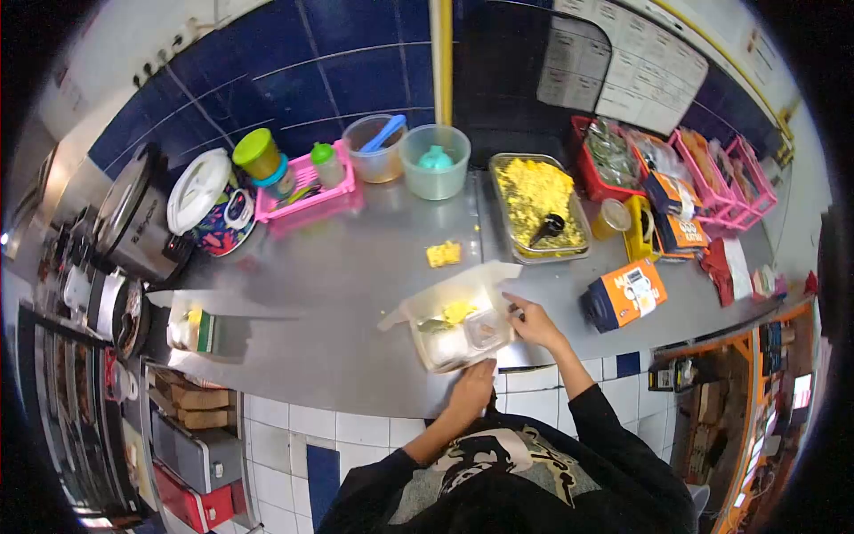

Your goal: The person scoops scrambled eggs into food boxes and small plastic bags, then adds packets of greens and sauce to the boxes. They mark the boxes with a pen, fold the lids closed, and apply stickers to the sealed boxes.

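An open white takeaway box sits at the near edge of the steel counter. It holds white rice, a bit of yellow food and a small sauce cup. My left hand rests against the box's near edge. My right hand touches its right side, fingers on the rim. The lid stands open toward the back. A loose yellow piece lies on the counter behind the box.
A metal tray of yellow food with a black scoop stands behind the box. Two plastic tubs, a pink basket with bottles, a rice cooker, an orange box and red and pink baskets line the counter.
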{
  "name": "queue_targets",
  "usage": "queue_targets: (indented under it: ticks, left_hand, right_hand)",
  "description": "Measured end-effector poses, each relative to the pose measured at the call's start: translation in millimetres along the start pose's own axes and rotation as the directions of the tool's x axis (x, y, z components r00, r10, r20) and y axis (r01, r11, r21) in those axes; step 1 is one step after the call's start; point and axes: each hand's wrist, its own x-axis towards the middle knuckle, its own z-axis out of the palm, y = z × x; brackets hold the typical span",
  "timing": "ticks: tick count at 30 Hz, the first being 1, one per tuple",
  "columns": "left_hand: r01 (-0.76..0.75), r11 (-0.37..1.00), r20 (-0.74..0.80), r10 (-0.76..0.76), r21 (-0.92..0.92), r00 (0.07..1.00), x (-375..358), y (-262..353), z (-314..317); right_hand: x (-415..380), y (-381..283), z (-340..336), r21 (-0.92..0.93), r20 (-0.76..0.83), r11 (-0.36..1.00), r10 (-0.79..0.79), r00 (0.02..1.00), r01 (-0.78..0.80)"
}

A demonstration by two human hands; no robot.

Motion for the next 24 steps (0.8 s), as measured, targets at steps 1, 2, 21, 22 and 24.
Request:
queue_targets:
  ticks: [1,2,21,22,24]
  left_hand:
    - [-0.01,0.987,-0.026,0.006,-0.159,1.0,2,3,-17]
    - [-0.087,0.991,-0.128,0.073,-0.106,0.989,1,3,-42]
    - [0.441,0.892,-0.419,-0.44,-0.099,0.795,58,-43,-145]
    - [0.347,0.937,-0.315,-0.319,0.033,0.894,43,-48,-150]
    - [0.227,0.962,-0.185,-0.198,0.151,0.963,25,-45,-145]
  right_hand:
    - [0,-7,-6,-0.008,-0.152,0.999,0.044,0.987,-0.046]
    - [2,-18,-13,-0.008,-0.298,0.996,0.083,0.951,-0.09]
    - [40,-51,-23,-0.221,0.002,0.939,-0.27,0.963,0.264]
    - [33,-44,-26,-0.095,0.139,0.985,-0.128,0.982,0.142]
    - [7,-34,-11,0.024,0.062,0.992,-0.124,0.99,0.123]
